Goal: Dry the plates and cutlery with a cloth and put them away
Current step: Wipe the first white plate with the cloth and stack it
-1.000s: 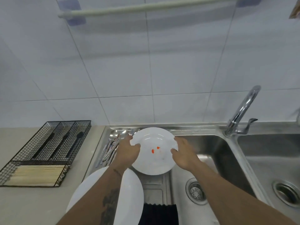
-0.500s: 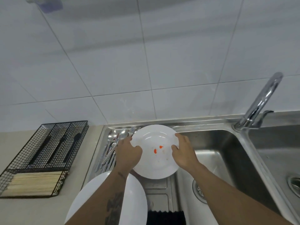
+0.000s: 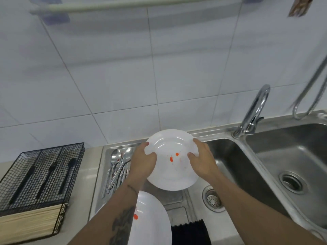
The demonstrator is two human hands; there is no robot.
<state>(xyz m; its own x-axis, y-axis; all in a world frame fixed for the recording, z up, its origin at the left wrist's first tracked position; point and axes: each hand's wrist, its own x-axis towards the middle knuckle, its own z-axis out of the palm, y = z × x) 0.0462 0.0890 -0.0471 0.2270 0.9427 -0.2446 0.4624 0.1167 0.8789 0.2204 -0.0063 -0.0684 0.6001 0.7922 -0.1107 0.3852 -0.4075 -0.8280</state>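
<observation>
Hands, left and right, each close a grip on opposite rims of the plate, holding it tilted above the drainer, probably to inspect its red spots before drying.

White plate now lifted higher off the draining board and tipped up toward the wall, left hand and right hand risen with it, both gripping its rim as before

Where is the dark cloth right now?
In the head view, the dark cloth lies at the bottom edge, on the sink's front rim, just right of the near white plate.
</observation>
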